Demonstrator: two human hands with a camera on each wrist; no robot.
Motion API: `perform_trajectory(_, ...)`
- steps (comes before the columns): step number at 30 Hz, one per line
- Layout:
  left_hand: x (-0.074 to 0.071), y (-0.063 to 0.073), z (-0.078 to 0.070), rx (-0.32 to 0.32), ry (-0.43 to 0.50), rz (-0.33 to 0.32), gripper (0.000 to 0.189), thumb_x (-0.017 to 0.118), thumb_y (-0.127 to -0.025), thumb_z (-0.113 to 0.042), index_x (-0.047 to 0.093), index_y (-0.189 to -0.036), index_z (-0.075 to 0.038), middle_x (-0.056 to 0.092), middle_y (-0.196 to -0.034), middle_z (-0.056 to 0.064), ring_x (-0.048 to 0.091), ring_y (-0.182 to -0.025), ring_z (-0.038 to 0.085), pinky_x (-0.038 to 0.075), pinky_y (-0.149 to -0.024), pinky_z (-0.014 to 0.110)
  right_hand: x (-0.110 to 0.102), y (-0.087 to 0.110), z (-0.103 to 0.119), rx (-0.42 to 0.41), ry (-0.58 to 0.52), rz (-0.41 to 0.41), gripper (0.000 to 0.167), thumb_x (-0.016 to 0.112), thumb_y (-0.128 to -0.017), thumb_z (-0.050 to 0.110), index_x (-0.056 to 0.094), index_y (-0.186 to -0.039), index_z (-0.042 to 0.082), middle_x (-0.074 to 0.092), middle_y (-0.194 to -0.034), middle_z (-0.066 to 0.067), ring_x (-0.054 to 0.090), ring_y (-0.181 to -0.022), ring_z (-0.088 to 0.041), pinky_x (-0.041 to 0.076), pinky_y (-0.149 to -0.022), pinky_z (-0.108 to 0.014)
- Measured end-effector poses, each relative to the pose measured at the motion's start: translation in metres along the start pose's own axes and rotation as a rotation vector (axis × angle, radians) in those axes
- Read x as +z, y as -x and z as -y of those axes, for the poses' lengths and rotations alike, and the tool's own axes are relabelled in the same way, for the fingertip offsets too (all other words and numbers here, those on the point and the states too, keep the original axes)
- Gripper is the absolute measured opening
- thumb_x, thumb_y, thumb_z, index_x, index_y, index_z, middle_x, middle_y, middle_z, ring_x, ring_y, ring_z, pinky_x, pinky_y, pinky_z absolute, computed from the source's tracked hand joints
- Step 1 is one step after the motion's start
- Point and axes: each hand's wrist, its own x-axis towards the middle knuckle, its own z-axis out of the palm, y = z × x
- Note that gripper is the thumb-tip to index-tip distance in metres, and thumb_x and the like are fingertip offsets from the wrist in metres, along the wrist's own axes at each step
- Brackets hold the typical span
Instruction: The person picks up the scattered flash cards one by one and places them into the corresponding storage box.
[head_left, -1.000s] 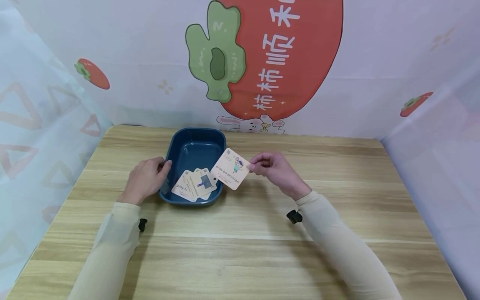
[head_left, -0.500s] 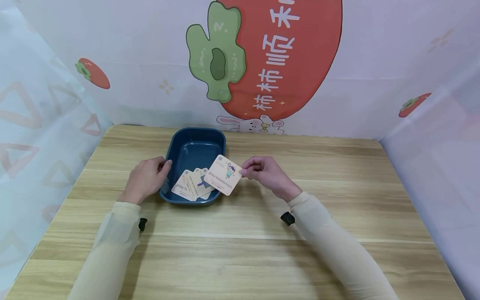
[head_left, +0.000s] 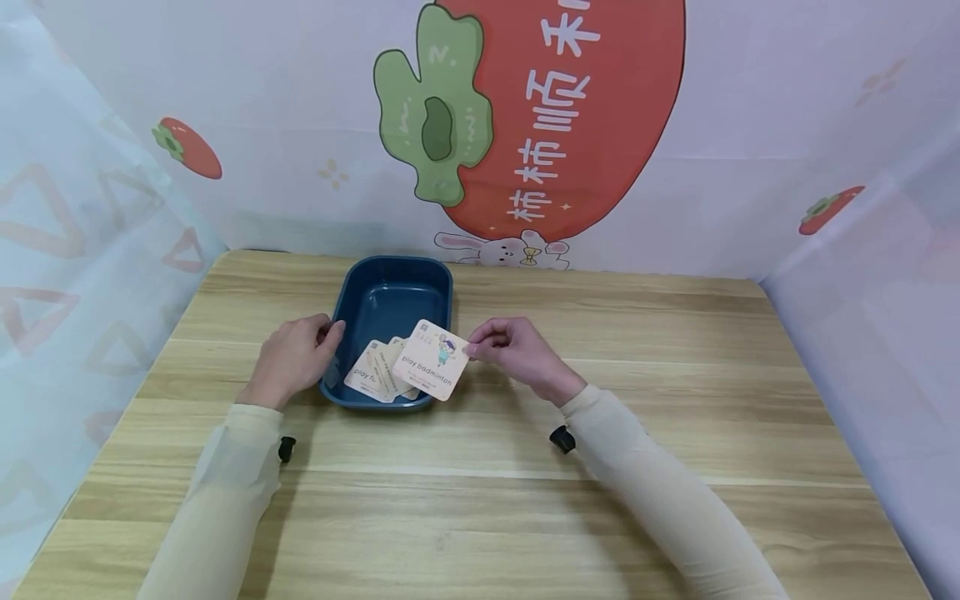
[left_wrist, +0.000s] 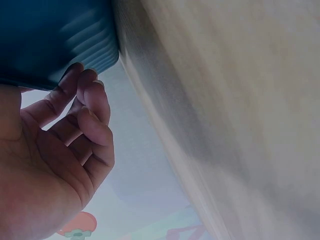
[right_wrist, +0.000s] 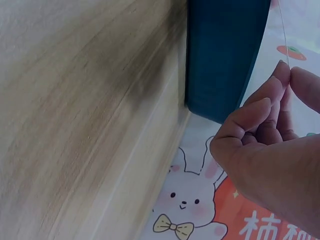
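Observation:
A card printed "play badminton" [head_left: 427, 371] is pinched at its right corner between the thumb and index finger of my right hand [head_left: 525, 354]. It hangs tilted over the front right rim of a dark blue plastic bin [head_left: 386, 304]. In the right wrist view this card [right_wrist: 284, 35] shows only as a thin edge, above the right hand [right_wrist: 265, 135]. Several overlapping cards [head_left: 367, 375] lie at the near end of the bin, partly hidden by the held one. My left hand [head_left: 292, 358] grips the bin's left rim, its fingers [left_wrist: 87, 95] against the outer wall.
The bin stands on a wood-grain table [head_left: 480, 517], left of the middle. A white cloth backdrop with a large red persimmon print [head_left: 600, 108] rises behind the table's back edge. More printed cloth [head_left: 67, 333] borders the left side.
My right hand has carried the badminton card leftward and slightly nearer, from beside the bin's right rim to over the other cards. The left hand and bin have stayed put.

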Motion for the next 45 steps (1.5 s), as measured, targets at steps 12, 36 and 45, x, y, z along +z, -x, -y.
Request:
perform_trajectory(12, 0.000, 0.000, -0.001, -0.002, -0.003, 0.001, 0.042, 0.044, -0.108, -0.036, 0.063, -0.089, -0.003, 0.054, -0.067, 0.007, 0.053, -0.063, 0.025, 0.040, -0.054, 0.035, 0.014, -0.002, 0.002, 0.028, -0.001, -0.022, 0.011, 0.072, -0.095, 0.011, 0.071, -0.104, 0.004, 0.069, -0.093, -0.009, 0.058, -0.088, -0.028, 0.046, -0.074, -0.030)
perform_trajectory(36, -0.001, 0.000, -0.002, 0.004, 0.002, 0.008, 0.044, 0.042, -0.108, -0.037, 0.063, -0.089, -0.003, 0.055, -0.067, 0.006, 0.053, -0.063, 0.024, 0.038, -0.053, 0.034, 0.023, -0.010, 0.004, 0.041, 0.021, -0.055, 0.011, 0.073, -0.095, 0.013, 0.071, -0.103, 0.006, 0.069, -0.095, -0.011, 0.058, -0.086, -0.025, 0.047, -0.073, -0.029)
perform_trajectory(45, -0.001, 0.000, -0.003, 0.004, 0.002, 0.009, 0.045, 0.042, -0.108, -0.038, 0.061, -0.086, -0.004, 0.054, -0.066, 0.006, 0.052, -0.061, 0.023, 0.037, -0.053, 0.034, 0.031, -0.010, 0.005, -0.004, 0.095, -0.014, 0.005, 0.073, -0.094, 0.009, 0.073, -0.099, 0.006, 0.068, -0.087, -0.007, 0.057, -0.077, -0.020, 0.045, -0.067, -0.027)
